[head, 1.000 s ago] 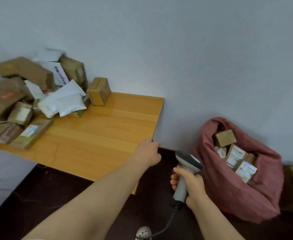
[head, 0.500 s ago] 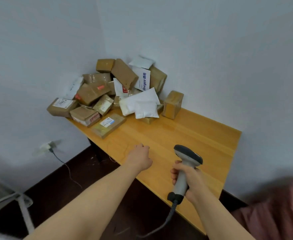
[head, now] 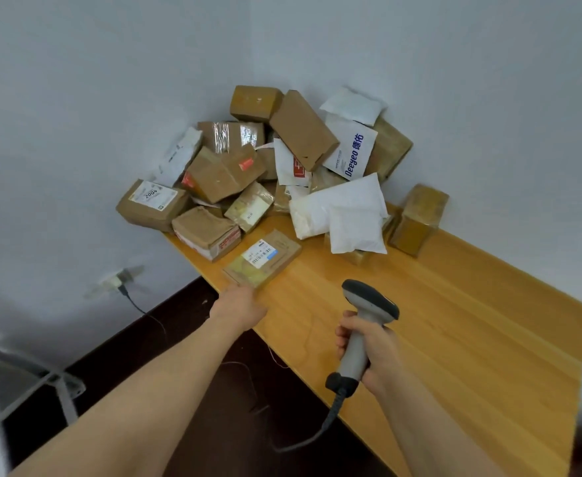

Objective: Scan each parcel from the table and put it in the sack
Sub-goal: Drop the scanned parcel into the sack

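A heap of brown boxes and white mailer bags [head: 282, 166] fills the far left corner of the wooden table [head: 454, 321]. A flat brown parcel with a white barcode label [head: 263, 258] lies nearest, by the table's left edge. My left hand [head: 239, 306] reaches to this parcel's near corner, fingers foreshortened, and no grip on it shows. My right hand [head: 368, 349] grips the handle of the grey barcode scanner [head: 365, 321], held over the table with its head pointing toward the heap. The sack is out of view.
A small brown box [head: 416, 220] stands alone at the heap's right, against the wall. The scanner's cable [head: 327, 418] hangs down off the table's front edge. A wall socket with a plug [head: 117, 280] sits low on the left wall, and a grey metal frame [head: 41, 380] stands at the lower left.
My view has swung left from the red sack to the parcel heap. My left hand moved forward from the table's edge to the flat labelled parcel. The scanner stays in my right hand.
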`<state>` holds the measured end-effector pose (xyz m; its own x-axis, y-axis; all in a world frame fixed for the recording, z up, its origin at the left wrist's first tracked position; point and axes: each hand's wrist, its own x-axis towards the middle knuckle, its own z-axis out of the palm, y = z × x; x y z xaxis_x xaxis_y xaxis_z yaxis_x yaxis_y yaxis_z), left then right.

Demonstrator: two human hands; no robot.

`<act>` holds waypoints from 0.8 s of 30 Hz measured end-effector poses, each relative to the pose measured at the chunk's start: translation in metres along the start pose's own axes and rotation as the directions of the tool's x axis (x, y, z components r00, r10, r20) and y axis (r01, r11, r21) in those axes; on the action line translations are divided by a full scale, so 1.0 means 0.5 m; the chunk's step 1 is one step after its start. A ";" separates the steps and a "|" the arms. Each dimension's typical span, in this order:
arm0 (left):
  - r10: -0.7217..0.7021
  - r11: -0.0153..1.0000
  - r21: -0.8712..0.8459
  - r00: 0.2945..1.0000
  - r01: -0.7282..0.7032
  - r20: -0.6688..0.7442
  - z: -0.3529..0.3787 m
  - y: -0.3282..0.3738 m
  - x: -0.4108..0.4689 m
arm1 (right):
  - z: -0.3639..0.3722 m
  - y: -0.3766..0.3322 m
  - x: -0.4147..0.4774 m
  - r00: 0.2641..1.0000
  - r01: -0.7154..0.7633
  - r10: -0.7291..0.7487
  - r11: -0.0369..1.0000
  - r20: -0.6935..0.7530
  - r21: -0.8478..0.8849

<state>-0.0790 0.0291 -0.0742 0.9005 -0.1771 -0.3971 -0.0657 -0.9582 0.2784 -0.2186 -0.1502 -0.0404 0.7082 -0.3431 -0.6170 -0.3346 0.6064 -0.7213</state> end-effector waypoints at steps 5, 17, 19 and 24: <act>-0.121 0.987 -0.102 0.993 0.122 0.016 -0.002 -0.019 0.092 | 0.047 -0.031 0.096 0.999 -0.017 0.019 0.998 0.034 -0.053; -0.126 0.992 0.030 0.991 0.125 0.037 0.040 -0.052 0.273 | 0.095 -0.033 0.236 0.996 -0.090 0.088 0.990 -0.026 -0.105; -0.074 0.996 0.063 0.996 0.071 0.056 0.042 -0.056 0.291 | 0.104 -0.018 0.244 0.994 -0.086 0.080 0.993 -0.069 -0.083; -0.070 0.926 -0.338 0.958 0.166 0.280 0.021 -0.047 0.292 | 0.148 0.035 0.238 0.978 -0.065 0.057 0.997 -0.201 -0.034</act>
<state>0.0496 0.0236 -0.1481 0.7465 -0.1658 -0.6444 0.2340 -0.8412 0.4875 -0.0944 -0.1274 -0.1030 0.5482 -0.4454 -0.7079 -0.4011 0.6027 -0.6898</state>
